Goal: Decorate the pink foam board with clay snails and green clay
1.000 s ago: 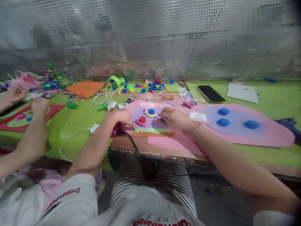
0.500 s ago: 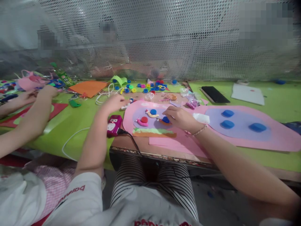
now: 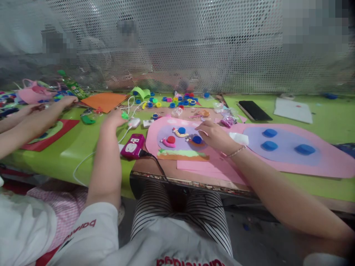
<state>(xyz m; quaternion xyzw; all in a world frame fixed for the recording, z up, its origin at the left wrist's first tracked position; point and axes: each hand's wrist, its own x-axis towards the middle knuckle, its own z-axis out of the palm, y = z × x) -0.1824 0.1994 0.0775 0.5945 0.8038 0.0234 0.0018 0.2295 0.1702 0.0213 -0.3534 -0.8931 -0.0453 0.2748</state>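
Note:
My left hand is over the green table, fingers closed at a small bright green lump at their tips. Beside it lies a white plug-like block with a cord. My right hand is low over a pink card, its fingers bent together; whatever is between them is hidden. Next to its fingertips is an orange snail figure with a blue cap as its shell. A cream snail with a blue cap and a pink snail with a red cap lie on the card's purple oval.
A magenta power adapter with a black cord sits left of the card. Bottle caps are scattered behind it. Right are a phone and another pink card bearing blue caps. A co-worker's arms reach in from the left.
My left hand has moved left, away from the pink card's corner, and the green lump now shows at its fingertips. The right hand has barely moved. The co-worker's hand has shifted right.

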